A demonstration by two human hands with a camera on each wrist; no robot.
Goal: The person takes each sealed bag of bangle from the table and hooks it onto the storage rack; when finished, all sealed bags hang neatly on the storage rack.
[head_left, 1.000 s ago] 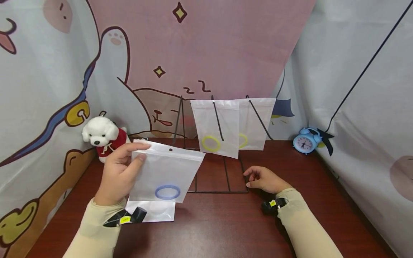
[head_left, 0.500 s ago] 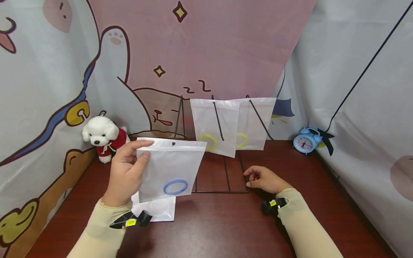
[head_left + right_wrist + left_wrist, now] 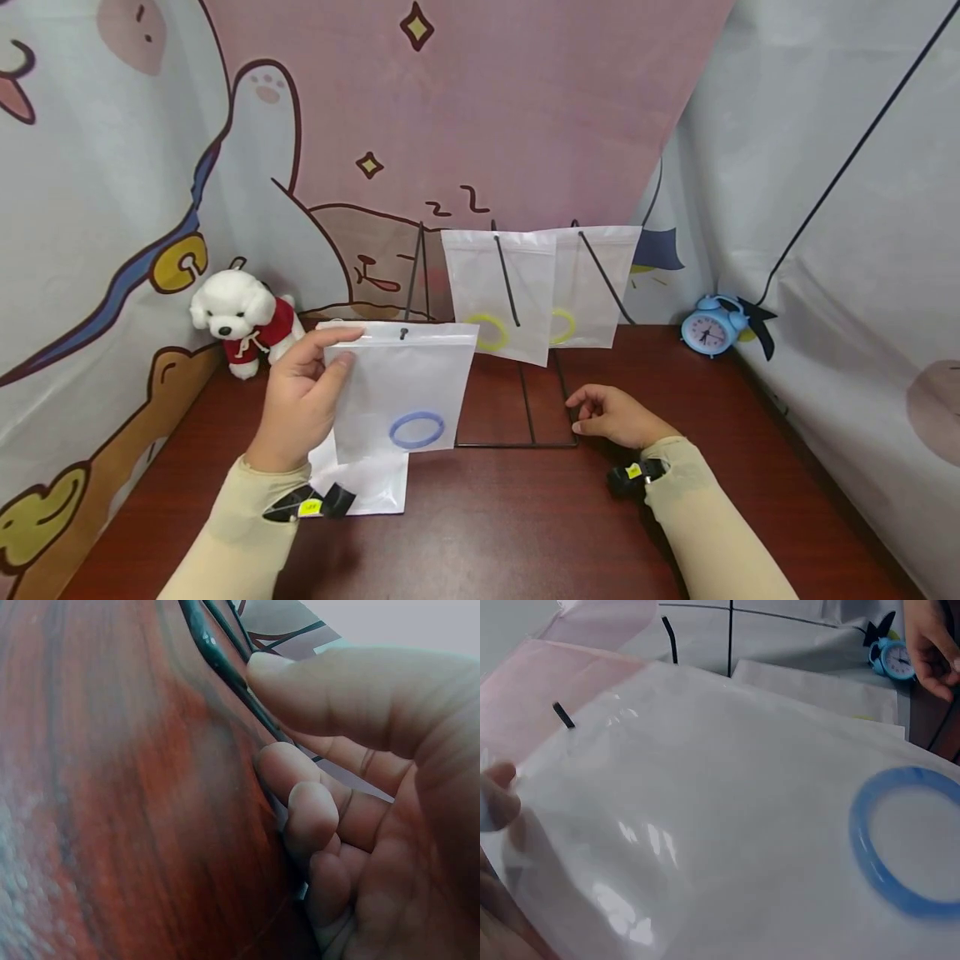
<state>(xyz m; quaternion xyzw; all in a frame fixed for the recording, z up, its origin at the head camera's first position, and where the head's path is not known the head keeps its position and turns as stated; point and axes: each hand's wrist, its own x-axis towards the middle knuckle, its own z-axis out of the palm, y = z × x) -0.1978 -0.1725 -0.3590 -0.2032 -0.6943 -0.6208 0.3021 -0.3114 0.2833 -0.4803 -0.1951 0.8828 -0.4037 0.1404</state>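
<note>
My left hand (image 3: 303, 400) pinches the upper left corner of a white zip bag (image 3: 367, 392) between thumb and index finger. A blue ring (image 3: 417, 430) shows through the bag's lower part. The tip of a black rack hook (image 3: 562, 715) pokes through the hole in the bag's top strip. My right hand (image 3: 618, 417) holds the front right corner of the black wire rack (image 3: 517, 446), thumb and curled fingers at the base rod (image 3: 240, 690). Two white bags, each with a yellow ring, hang on the rack: the middle bag (image 3: 495, 283) and the right bag (image 3: 600, 287).
Another white bag (image 3: 375, 487) lies flat on the dark red table (image 3: 487, 533), partly under the left hand's bag. A white plush dog (image 3: 236, 304) sits at the back left. A blue alarm clock (image 3: 705, 327) stands at the back right. Printed cloth surrounds the table.
My left hand has moved slightly right and up with the bag, and the hook tip now sticks through its hole. The middle hanging bag swung slightly left. My right hand has stayed still.
</note>
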